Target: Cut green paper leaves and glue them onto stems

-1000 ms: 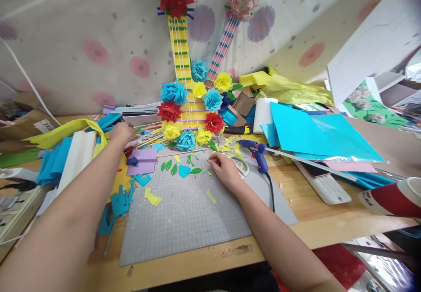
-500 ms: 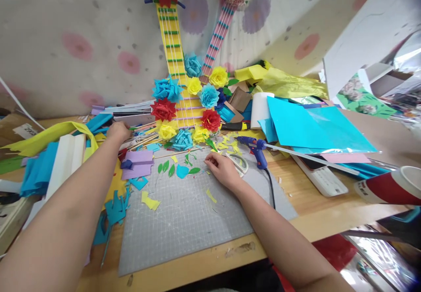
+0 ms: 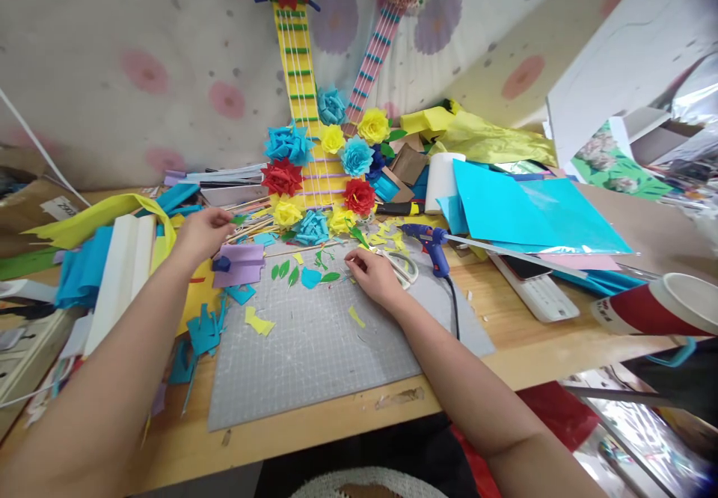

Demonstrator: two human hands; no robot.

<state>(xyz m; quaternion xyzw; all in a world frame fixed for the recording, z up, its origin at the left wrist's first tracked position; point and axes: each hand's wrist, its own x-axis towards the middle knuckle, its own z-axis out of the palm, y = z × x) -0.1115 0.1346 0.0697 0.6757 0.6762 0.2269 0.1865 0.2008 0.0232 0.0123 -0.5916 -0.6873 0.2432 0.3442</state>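
My left hand (image 3: pixel 205 235) is over the left side of the worktop, thumb and fingers pinched on a small green paper leaf (image 3: pixel 238 220). My right hand (image 3: pixel 375 275) rests low over the grey cutting mat (image 3: pixel 314 360), its fingertips pressed together; whatever they hold is too small to make out. Beside it lie white-handled scissors (image 3: pixel 404 268), partly hidden by the hand. Several green leaves (image 3: pixel 293 277) and a blue paper petal (image 3: pixel 311 277) lie on the mat between my hands. Behind them stands a yellow paper guitar (image 3: pixel 300 72) decorated with paper flowers.
A blue glue gun (image 3: pixel 434 247) with its cord and a long white glue stick sits right of the scissors. Blue sheets (image 3: pixel 505 210), a white phone-like box (image 3: pixel 541 296) and a paper cup (image 3: pixel 656 307) are farther right. Crepe paper rolls (image 3: pixel 120 281) and scraps crowd the left.
My left hand has drawn back from the pile and moved slightly right, the green leaf now showing at its fingertips. My right hand stays almost in place. The view has shifted a little.
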